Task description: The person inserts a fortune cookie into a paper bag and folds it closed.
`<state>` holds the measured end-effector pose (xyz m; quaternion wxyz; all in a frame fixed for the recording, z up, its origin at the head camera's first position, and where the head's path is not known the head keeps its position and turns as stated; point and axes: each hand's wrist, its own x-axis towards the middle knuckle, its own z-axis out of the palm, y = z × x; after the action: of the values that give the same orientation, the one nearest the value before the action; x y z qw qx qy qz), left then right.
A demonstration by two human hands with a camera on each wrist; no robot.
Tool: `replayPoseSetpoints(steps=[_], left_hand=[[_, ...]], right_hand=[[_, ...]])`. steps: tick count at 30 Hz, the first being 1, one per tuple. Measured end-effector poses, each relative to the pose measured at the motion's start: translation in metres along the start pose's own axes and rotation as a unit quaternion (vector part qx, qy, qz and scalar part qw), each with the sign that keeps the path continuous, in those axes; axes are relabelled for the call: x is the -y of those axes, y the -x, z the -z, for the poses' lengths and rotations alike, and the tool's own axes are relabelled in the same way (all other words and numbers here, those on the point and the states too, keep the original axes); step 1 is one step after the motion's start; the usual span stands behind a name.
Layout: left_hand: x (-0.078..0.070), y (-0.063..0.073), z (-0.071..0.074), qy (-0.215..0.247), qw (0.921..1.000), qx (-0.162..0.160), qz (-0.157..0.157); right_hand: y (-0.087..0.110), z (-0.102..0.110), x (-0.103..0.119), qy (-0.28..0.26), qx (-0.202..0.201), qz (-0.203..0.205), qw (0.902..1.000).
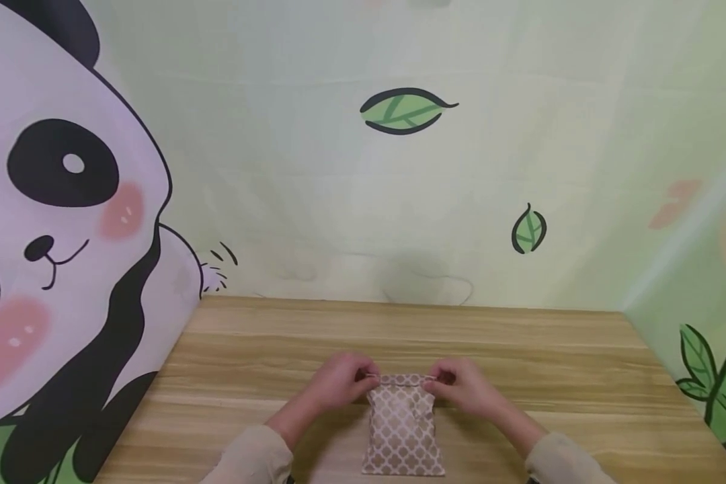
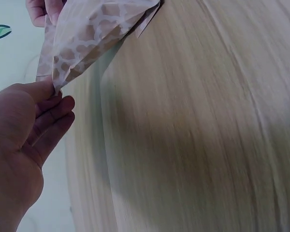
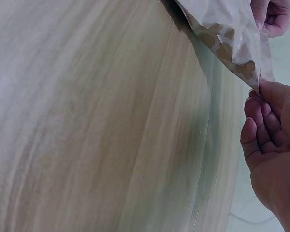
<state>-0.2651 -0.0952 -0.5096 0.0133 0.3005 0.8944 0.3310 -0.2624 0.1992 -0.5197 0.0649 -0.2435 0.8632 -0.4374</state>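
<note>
A small brown paper bag [image 1: 404,427] with a white lattice pattern lies on the wooden table [image 1: 550,363], its open top edge pointing away from me. My left hand [image 1: 345,383] pinches the bag's top left corner. At the top right corner my right hand [image 1: 460,384] pinches it the same way. The left wrist view shows the bag [image 2: 87,34] with its corner held between thumb and forefinger of the left hand [image 2: 29,125]. From the right wrist, the bag [image 3: 227,34] hangs from the tips of the right hand [image 3: 270,125], and the other hand's fingers [image 3: 275,17] show behind it.
The table meets a pale green backdrop with a printed panda [image 1: 66,222] on the left and printed leaves [image 1: 405,111] behind. Beige sleeves [image 1: 254,460] cover both forearms at the near edge. Bare wood lies to either side of the bag.
</note>
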Motion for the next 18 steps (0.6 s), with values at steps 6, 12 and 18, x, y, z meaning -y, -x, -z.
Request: replayPoseSetpoints(steps=[6,12,18], left_hand=[[0.006,-0.001,-0.005,-0.058,0.9979,-0.002,-0.031],[0.011,-0.002,-0.008,-0.105,0.9930,-0.006,-0.054],[0.010,-0.003,-0.004,-0.075,0.9969,0.007,-0.024]], right_hand=[[-0.003,-0.005,-0.005,0.023,-0.002,0.012,0.9997],[-0.007,-0.007,-0.003,0.042,0.005,0.015,0.9990],[-0.010,-0.003,-0.004,0.048,0.018,0.001,0.9987]])
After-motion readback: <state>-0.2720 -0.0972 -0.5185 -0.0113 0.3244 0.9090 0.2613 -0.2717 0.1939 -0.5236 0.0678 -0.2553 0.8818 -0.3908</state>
